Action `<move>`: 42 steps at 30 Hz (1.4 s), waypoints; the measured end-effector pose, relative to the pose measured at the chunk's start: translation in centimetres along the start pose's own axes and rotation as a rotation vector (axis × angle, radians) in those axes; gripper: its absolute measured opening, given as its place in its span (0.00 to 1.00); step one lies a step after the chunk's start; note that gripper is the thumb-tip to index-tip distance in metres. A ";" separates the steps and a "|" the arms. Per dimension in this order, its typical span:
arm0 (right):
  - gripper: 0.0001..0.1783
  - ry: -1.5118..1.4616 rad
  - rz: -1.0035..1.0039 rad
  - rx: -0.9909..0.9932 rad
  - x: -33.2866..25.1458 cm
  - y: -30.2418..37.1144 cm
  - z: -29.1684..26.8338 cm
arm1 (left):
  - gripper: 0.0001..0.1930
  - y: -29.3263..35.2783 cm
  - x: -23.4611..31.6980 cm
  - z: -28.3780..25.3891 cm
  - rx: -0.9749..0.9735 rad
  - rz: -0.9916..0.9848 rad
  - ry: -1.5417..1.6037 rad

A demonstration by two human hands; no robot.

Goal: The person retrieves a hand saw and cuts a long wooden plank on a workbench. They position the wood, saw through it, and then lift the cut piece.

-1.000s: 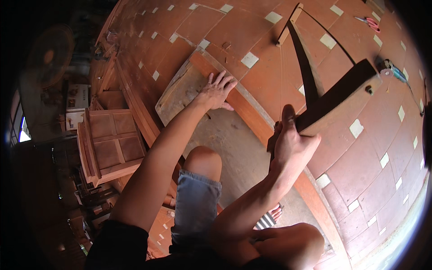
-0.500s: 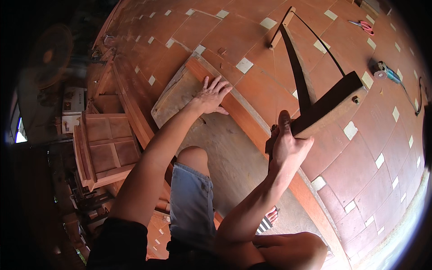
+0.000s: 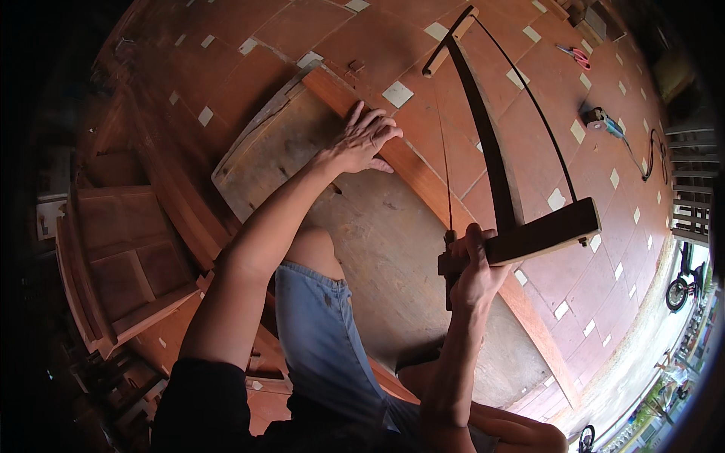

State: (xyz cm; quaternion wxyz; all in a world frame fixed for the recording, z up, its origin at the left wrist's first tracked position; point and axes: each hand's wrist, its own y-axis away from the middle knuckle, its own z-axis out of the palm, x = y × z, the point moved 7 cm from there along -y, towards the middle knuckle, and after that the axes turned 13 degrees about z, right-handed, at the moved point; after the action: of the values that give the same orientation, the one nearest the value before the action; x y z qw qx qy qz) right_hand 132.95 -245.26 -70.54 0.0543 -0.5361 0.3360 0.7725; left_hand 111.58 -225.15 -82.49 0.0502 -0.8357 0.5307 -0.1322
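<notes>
On a worn wooden worktop [image 3: 377, 257] in the head view, a reddish plank [image 3: 421, 186] lies along the edge under a person's left hand [image 3: 361, 142], fingers loosely bent and parted. The right hand [image 3: 481, 275] is closed around the near end of a frame saw [image 3: 488, 132], which reaches out over the tiled floor [image 3: 574, 272] near scissors [image 3: 581, 60] and a grinder [image 3: 599, 121].

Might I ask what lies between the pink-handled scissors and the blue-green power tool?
Just reddish floor tiles with a cream inset, in the head view.
</notes>
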 end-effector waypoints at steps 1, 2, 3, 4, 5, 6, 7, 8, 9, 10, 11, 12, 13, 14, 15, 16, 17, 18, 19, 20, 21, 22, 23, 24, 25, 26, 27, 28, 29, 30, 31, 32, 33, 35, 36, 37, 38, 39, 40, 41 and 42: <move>0.15 -0.049 -0.010 -0.012 0.6 1.0 0.2 | 0.43 0.2 -0.4 0.0 0.029 0.017 0.033; 0.17 -0.057 0.062 -0.033 1.4 2.1 0.8 | 0.42 0.3 -0.8 0.0 0.055 0.032 0.066; 0.16 -0.088 0.092 -0.023 1.8 3.4 1.2 | 0.41 0.3 -0.9 0.0 0.079 0.055 0.102; 0.16 -0.128 0.107 -0.035 2.4 4.6 1.5 | 0.40 0.3 -0.9 -0.1 0.103 0.066 0.090; 0.16 -0.170 0.128 -0.048 3.1 5.4 1.8 | 0.40 0.4 -0.9 -0.1 0.122 0.074 0.077; 0.16 -0.163 0.114 -0.056 3.4 6.0 2.0 | 0.39 0.5 -0.9 -0.2 0.141 0.081 0.064; 0.16 -0.155 0.100 -0.065 3.6 6.6 2.2 | 0.39 0.5 -1.0 -0.1 0.160 0.080 0.066; 0.16 -0.151 0.092 -0.072 3.9 7.0 2.4 | 0.38 0.6 -1.1 0.0 0.172 0.078 0.069; 0.16 -0.145 0.084 -0.086 4.1 7.3 2.4 | 0.38 0.8 -1.1 0.2 0.183 0.074 0.073; 0.16 -0.139 0.075 -0.101 4.2 7.4 2.4 | 0.39 1.0 -1.2 0.2 0.196 0.071 0.061; 0.16 -0.133 0.059 -0.114 4.1 7.5 2.3 | 0.39 0.9 -1.2 0.3 0.185 0.071 0.059; 0.17 -0.139 0.057 -0.117 4.1 7.6 2.2 | 0.38 0.9 -1.2 0.3 0.175 0.070 0.058; 0.17 -0.145 0.057 -0.121 4.2 7.8 2.1 | 0.38 0.8 -1.1 0.4 0.164 0.069 0.056; 0.17 -0.158 0.053 -0.130 4.2 7.9 2.2 | 0.39 0.9 -1.2 0.4 0.185 0.069 0.022; 0.16 -0.168 0.050 -0.146 4.2 8.0 2.2 | 0.39 1.1 -1.2 0.5 0.194 0.069 0.023; 0.16 -0.179 0.047 -0.163 4.2 8.1 2.1 | 0.39 1.2 -1.2 0.7 0.203 0.069 0.023; 0.16 -0.194 0.043 -0.177 4.2 8.2 2.1 | 0.39 1.2 -1.2 0.6 0.210 0.074 0.023; 0.16 -0.159 0.034 -0.166 4.0 8.1 2.1 | 0.39 1.1 -1.2 0.5 0.202 0.070 0.018; 0.17 -0.123 0.025 -0.156 3.9 8.0 2.3 | 0.39 1.0 -1.3 0.5 0.193 0.066 0.012; 0.18 -0.086 0.017 -0.144 3.8 8.0 2.3 | 0.40 0.9 -1.3 0.5 0.184 0.061 0.009; 0.18 -0.092 0.028 -0.140 4.0 8.1 2.2 | 0.40 0.9 -1.2 0.5 0.179 0.059 0.004; 0.18 -0.097 0.040 -0.135 4.1 8.1 2.1 | 0.40 0.8 -1.1 0.5 0.174 0.057 0.000; 0.18 -0.104 0.051 -0.132 4.3 8.2 2.0 | 0.40 0.8 -1.1 0.4 0.168 0.054 -0.007; 0.18 -0.105 0.056 -0.126 4.5 8.2 1.9 | 0.40 0.8 -1.0 0.4 0.161 0.054 -0.004; 0.18 -0.105 0.060 -0.119 4.7 8.3 1.8 | 0.40 0.7 -0.9 0.4 0.154 0.053 -0.001; 0.18 -0.106 0.066 -0.115 4.9 8.4 1.6 | 0.41 0.7 -0.9 0.4 0.145 0.050 0.000; 0.18 -0.104 0.062 -0.122 4.9 8.4 1.6 | 0.41 0.7 -0.9 0.4 0.152 0.052 -0.007; 0.18 -0.102 0.057 -0.128 4.8 8.4 1.6 | 0.41 0.7 -1.0 0.3 0.159 0.054 -0.015; 0.18 -0.101 0.054 -0.132 4.8 8.5 1.6 | 0.41 0.7 -1.0 0.4 0.164 0.058 -0.021; 0.18 -0.101 0.054 -0.137 4.8 8.6 1.6 | 0.41 0.8 -1.0 0.4 0.159 0.055 -0.021; 0.18 -0.100 0.053 -0.141 4.8 8.7 1.6 | 0.41 0.9 -1.0 0.5 0.154 0.052 -0.022; 0.18 -0.099 0.052 -0.147 4.8 8.8 1.6 | 0.41 0.9 -1.1 0.5 0.150 0.049 -0.023; 0.18 -0.104 0.049 -0.157 4.8 8.9 1.5 | 0.40 0.9 -1.1 0.5 0.148 0.045 -0.023; 0.18 -0.114 0.044 -0.179 4.9 9.2 1.2 | 0.40 0.8 -1.0 0.5 0.143 0.037 -0.023; 0.18 -0.103 0.042 -0.180 5.0 9.2 1.3 | 0.40 0.8 -1.0 0.5 0.148 0.039 -0.026; 0.18 -0.091 0.040 -0.182 4.9 9.1 1.5 | 0.40 0.9 -1.0 0.5 0.154 0.041 -0.029; 0.18 -0.080 0.039 -0.181 4.9 9.1 1.6 | 0.40 0.9 -1.0 0.6 0.159 0.045 -0.030; 0.18 -0.075 0.043 -0.181 4.8 9.0 1.8 | 0.40 0.9 -1.1 0.7 0.160 0.046 -0.036; 0.18 -0.070 0.047 -0.180 4.8 8.7 2.1 | 0.39 0.8 -1.2 0.7 0.161 0.047 -0.043; 0.18 -0.063 0.050 -0.179 4.8 8.6 2.1 | 0.39 0.8 -1.1 0.7 0.164 0.047 -0.048; 0.18 -0.086 0.049 -0.194 5.0 8.8 1.9 | 0.39 0.9 -1.1 0.8 0.155 0.043 -0.045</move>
State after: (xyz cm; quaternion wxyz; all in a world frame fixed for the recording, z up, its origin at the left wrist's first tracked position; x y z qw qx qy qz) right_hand 125.47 -252.31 -70.46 -0.0023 -0.4967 0.2702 0.8248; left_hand 110.62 -224.57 -83.64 0.1293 -0.8205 0.5354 -0.1531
